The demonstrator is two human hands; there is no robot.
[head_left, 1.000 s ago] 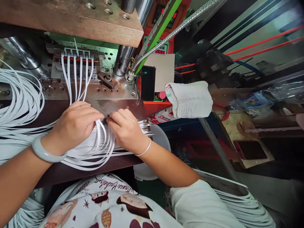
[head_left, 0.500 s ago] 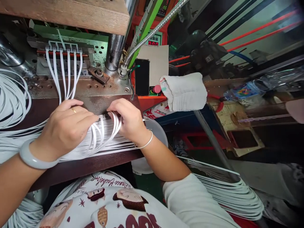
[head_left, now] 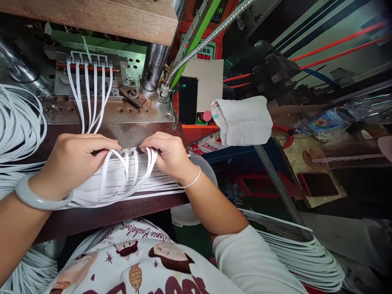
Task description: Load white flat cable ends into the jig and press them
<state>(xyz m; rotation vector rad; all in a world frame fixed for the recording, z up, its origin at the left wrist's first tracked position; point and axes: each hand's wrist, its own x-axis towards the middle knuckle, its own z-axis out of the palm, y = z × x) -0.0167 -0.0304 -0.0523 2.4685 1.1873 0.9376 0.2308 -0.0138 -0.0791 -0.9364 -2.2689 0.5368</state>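
My left hand [head_left: 78, 161] is closed, thumb and fingers pinched at the looped end of a white flat cable [head_left: 105, 173]. Opposite it, my right hand [head_left: 167, 157] pinches more of the white cables, which bend down from its fingertips. Between the two hands lies a narrow metal strip [head_left: 130, 150], and the cable ends meet it; my fingers partly hide both its ends. Underneath, many straight white cables [head_left: 159, 183] lie side by side on the dark red bench. Behind my left hand, several white cables [head_left: 87, 90] run up into the metal mould, joined there by a white frame.
A wooden block [head_left: 122, 20] overhangs the mould between steel posts [head_left: 153, 67]. Coiled white cables [head_left: 18, 122] lie at the left. Right of the bench are a black phone [head_left: 188, 100], a red button [head_left: 206, 116], a folded white cloth [head_left: 245, 120] and hanging cables [head_left: 306, 253].
My left hand has shifted left and turned, now pinching at the strip's left end with its cable loop showing. My right hand stays at the right end. The view has shifted slightly.
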